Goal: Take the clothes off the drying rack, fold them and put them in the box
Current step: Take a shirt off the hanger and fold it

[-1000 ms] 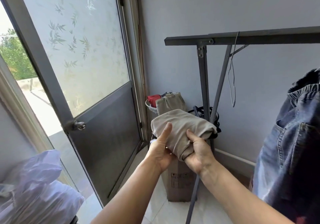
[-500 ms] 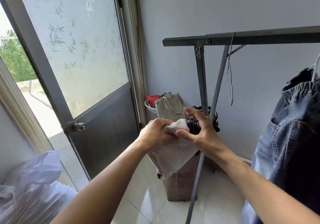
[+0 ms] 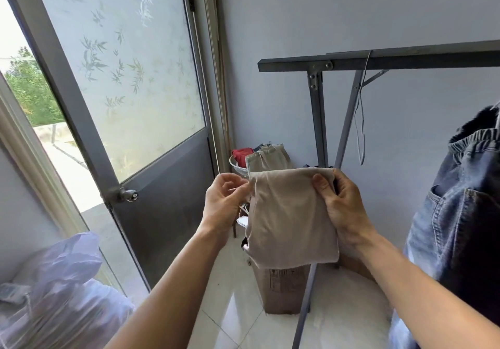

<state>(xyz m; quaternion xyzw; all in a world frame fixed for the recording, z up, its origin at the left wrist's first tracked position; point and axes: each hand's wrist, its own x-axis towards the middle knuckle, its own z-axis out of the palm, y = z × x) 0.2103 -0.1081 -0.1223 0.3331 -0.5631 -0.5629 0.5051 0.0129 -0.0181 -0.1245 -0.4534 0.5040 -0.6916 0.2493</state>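
Holding the beige cloth [image 3: 290,216] folded above the cardboard box [image 3: 281,289].
My right hand [image 3: 342,208] grips its top corner; my left hand [image 3: 224,202] pinches the other edge, beside the drying rack [image 3: 378,59].

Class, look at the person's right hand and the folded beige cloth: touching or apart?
Touching. In the head view, the right hand grips the beige cloth at its upper right corner, thumb pressed on the front and fingers curled behind the edge.
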